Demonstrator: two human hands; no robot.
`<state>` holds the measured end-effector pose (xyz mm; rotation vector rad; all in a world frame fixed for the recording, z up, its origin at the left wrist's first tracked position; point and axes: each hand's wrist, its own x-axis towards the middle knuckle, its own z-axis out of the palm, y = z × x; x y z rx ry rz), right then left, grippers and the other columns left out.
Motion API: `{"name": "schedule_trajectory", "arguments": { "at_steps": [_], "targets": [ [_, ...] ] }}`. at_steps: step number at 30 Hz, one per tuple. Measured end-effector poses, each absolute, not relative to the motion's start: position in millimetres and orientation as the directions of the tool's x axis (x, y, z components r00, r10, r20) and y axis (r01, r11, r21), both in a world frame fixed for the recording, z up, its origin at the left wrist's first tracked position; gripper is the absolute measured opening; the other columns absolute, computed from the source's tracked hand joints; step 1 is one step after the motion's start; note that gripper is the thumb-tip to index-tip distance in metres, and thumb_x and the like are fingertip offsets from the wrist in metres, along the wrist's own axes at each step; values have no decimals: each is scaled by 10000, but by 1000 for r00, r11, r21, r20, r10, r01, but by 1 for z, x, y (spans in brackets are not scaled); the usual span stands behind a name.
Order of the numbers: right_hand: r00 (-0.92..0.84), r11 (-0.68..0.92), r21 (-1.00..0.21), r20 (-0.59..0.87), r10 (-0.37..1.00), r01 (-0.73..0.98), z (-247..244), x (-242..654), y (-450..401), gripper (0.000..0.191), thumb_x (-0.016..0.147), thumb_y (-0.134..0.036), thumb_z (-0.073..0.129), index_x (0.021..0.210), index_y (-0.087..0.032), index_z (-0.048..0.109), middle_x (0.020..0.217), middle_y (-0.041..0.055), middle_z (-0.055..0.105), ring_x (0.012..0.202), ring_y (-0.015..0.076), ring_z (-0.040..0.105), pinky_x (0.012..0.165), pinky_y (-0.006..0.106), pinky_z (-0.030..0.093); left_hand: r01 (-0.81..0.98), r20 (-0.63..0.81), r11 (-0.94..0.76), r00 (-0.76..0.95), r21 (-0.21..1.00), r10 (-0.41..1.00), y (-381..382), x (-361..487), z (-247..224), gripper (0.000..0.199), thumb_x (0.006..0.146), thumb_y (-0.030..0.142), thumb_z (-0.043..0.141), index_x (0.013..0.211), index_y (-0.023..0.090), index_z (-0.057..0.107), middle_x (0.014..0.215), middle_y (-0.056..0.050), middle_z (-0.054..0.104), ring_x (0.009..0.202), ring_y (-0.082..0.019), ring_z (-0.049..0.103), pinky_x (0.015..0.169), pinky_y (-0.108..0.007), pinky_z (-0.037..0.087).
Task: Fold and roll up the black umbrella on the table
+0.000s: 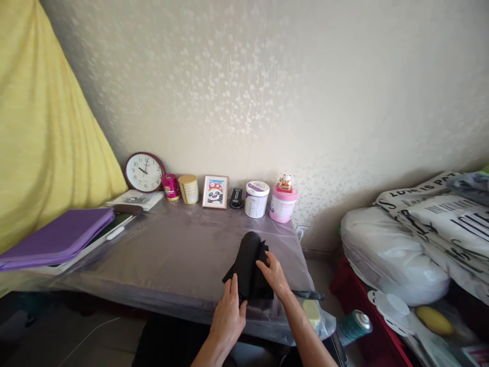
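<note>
Curtain (49,127), yellow: one, at left. Table (168,244), under a shiny grey cover: one. Folder (61,237), purple: one, on the table's left side. Wall clock (144,172), round, dark-rimmed: one, leaning at the back. Bundle (247,260), black: one, lying near the table's front edge, right of the middle. Hands, bare: two, both on the bundle. Left hand (228,313): partly open, fingers and thumb at the near left end. Right hand (273,272): partly curled, thumb and fingers at the right side. Whether either closes on a fold cannot be told. Tubs, lidded: two, one white (256,200), one pink (283,204). Picture frame (215,192): one. Cans: two, one yellow (188,189), one magenta (170,187). Figurine (285,182): one, atop the pink tub.
</note>
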<state>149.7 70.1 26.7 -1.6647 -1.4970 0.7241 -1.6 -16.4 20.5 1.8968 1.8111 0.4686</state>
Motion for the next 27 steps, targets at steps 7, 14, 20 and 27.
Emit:
{"name": "schedule_trajectory", "arguments": {
  "at_steps": [7,14,20,27],
  "targets": [
    [138,8,-855,93,986,519,35,118,77,456,724,-290,555,1148,-123,536,983,116,653,972,229,600,825,323,472,833,-81,10,41,553,996,-15,-2,21,596,829,153,368,1384,90,157,1384,-178,304,1127,-206,508,877,-261,413],
    [96,38,-765,130,987,643,39,102,86,384,711,-228,572,1089,-165,579,818,52,661,792,191,622,699,275,469,835,-106,1,69,550,992,-12,-8,25,610,827,201,379,1383,71,163,1351,-178,341,1110,-206,510,875,-253,402],
    [15,80,-678,133,991,731,49,95,87,347,706,-202,575,1050,-162,602,638,3,620,619,156,584,565,235,402,850,-94,1,57,527,994,-12,-10,22,591,843,236,350,1383,86,161,1335,-168,353,1022,-203,553,803,-258,434],
    [-17,91,-684,114,993,723,54,93,82,286,707,-201,590,989,-183,628,671,0,640,627,141,583,582,226,402,862,-82,1,47,507,995,-13,-11,20,587,851,246,343,1385,99,147,1343,-165,354,1033,-208,556,785,-256,439]
  ]
}}
